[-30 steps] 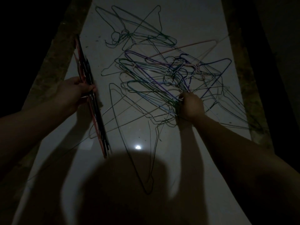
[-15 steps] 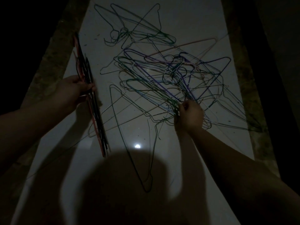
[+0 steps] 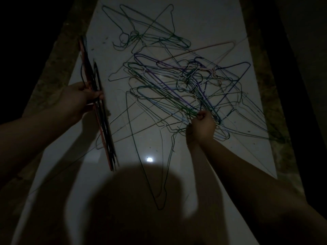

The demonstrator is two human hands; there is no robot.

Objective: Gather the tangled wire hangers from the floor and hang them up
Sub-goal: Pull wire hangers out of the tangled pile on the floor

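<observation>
A tangle of thin wire hangers (image 3: 178,82), green, purple, blue and pale, sprawls over the white floor (image 3: 203,22) in dim light. My left hand (image 3: 77,98) grips a stacked bundle of red and dark hangers (image 3: 99,112), held edge-on and slanting from upper left toward me. My right hand (image 3: 201,126) pinches wires at the near right edge of the tangle, fingers curled around them. One dark green hanger (image 3: 141,156) stretches from the pile toward me, its tip near my shadow.
Dark rough strips (image 3: 58,68) border the white floor on both sides, with blackness beyond. My head's shadow (image 3: 134,200) covers the near floor, and a small bright light reflection (image 3: 149,159) sits just above it.
My right hand has drawn back toward me along the pile's near edge, keeping hold of wires. The left hand and its bundle have stayed nearly still.
</observation>
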